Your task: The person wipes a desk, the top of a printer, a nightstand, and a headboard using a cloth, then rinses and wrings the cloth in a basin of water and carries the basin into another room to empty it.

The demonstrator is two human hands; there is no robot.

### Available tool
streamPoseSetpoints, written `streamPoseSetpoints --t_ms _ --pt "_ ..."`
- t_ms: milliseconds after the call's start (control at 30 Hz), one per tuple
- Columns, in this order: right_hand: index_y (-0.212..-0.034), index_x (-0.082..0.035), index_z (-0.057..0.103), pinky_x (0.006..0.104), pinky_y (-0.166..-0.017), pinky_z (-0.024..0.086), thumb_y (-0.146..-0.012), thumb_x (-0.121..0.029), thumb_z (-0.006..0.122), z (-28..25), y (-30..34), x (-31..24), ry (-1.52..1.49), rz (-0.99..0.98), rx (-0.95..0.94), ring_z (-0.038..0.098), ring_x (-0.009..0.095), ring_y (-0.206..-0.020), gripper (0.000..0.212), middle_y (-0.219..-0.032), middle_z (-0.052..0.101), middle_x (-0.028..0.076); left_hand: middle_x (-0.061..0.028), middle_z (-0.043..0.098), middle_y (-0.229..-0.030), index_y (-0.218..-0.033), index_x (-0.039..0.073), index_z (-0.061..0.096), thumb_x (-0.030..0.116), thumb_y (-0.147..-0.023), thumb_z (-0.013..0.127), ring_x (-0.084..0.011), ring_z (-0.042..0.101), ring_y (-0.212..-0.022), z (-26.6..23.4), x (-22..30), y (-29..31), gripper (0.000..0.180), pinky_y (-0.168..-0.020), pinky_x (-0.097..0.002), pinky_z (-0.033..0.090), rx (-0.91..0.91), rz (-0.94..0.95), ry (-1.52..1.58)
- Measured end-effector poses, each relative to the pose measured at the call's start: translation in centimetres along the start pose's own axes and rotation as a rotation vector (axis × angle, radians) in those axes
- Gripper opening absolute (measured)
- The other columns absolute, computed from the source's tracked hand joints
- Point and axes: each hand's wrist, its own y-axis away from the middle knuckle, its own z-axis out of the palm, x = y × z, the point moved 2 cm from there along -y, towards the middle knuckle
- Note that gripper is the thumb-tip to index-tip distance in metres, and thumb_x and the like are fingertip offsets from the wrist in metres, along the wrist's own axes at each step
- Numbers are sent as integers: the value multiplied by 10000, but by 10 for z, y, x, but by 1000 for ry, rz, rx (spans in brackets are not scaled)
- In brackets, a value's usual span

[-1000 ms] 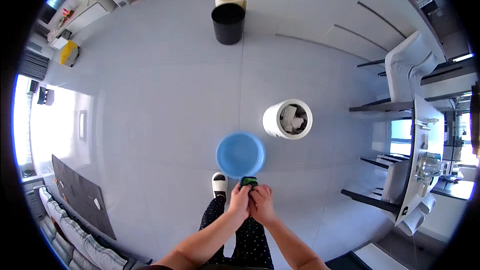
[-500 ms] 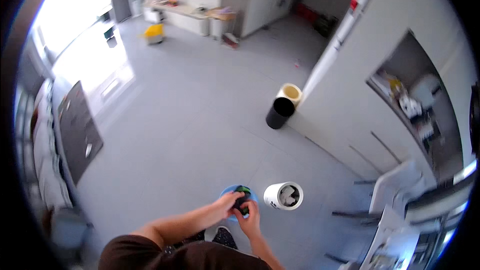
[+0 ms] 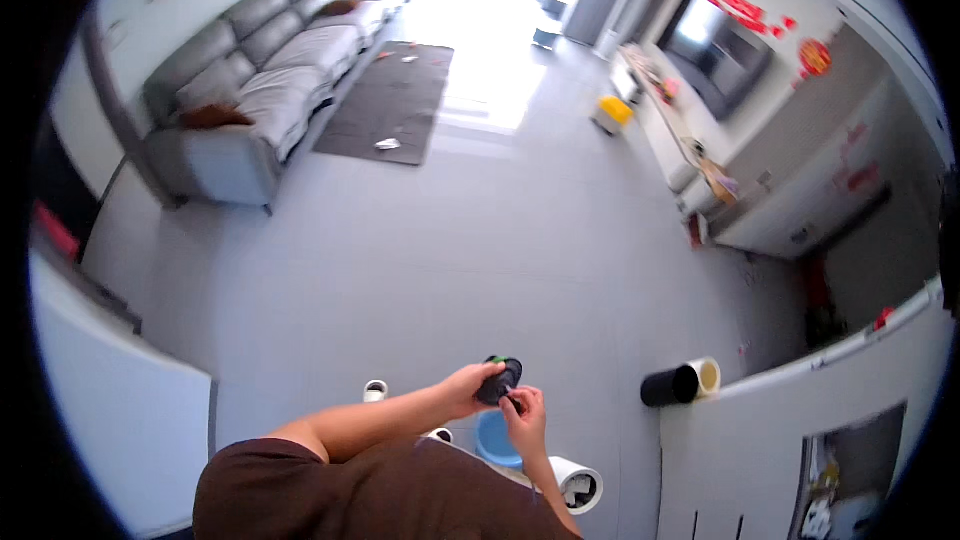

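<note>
The left hand (image 3: 470, 387) and the right hand (image 3: 524, 416) meet in front of the person's chest, above the grey floor (image 3: 480, 240), and between them sits a small black object with a green edge (image 3: 499, 380). The left hand's fingers curl around its left side and hold it up, while the right hand's fingers are drawn together in a pinch at its lower right edge; the object is too small to tell what kind of thing it is. Directly below the hands a blue basin (image 3: 494, 438) stands on the floor, and just to its right lies a white cylindrical bin (image 3: 578, 485) on its side with its opening toward the camera. Farther right, near the white wall, a black bin (image 3: 662, 388) and a cream-coloured bin (image 3: 706, 376) appear side by side, touching. A white slipper (image 3: 375, 391) shows to the left of the forearm. Well apart, at the top, a grey sofa (image 3: 250, 80) stands beside a dark rug (image 3: 390, 105), and a yellow object (image 3: 612, 112) rests near the low cabinet at the right.
</note>
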Motion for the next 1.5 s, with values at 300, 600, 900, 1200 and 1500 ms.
streamPoseSetpoints --t_ms 300,600,900,1200,1500 --pt "-924 -5 599 253 -653 512 -853 -112 655 298 -5 -126 182 -197 -624 595 119 -750 140 -967 542 66 -153 573 -1127 -1224 16 475 126 -915 420 -329 576 -1083 -192 126 309 332 -971 -462 456 -2 726 390" --pt "-944 -6 597 215 -636 458 -878 -85 624 625 96 -228 -163 -100 -1046 559 85 -728 106 -876 552 27 -172 548 -1182 -1220 -5 453 154 -931 390 -370 538 -1129 -397 173 602 336 -1000 -482 437 395 1258 646" --pt "-971 -4 597 241 -673 478 -891 -110 609 868 71 -283 -48 -65 -1366 585 92 -764 134 -835 620 30 -196 515 -1252 -1326 -30 377 224 -942 424 -390 489 -1185 -523 308 699 463 -1022 -494 406 214 1504 800" --pt "-912 -2 611 246 -677 471 -894 -115 599 1185 -1 -337 62 -69 -1508 573 100 -730 115 -801 608 30 -179 594 -1103 -1234 -33 464 105 -931 501 -287 594 -1052 -679 528 803 335 -897 -393 504 478 1469 845" --pt "-932 -6 618 257 -634 454 -859 -150 642 1514 76 -465 144 -370 -1852 541 106 -688 163 -760 594 50 -164 637 -1061 -1145 -28 554 131 -895 581 -268 618 -994 -844 642 992 297 -894 -402 488 817 1673 777"
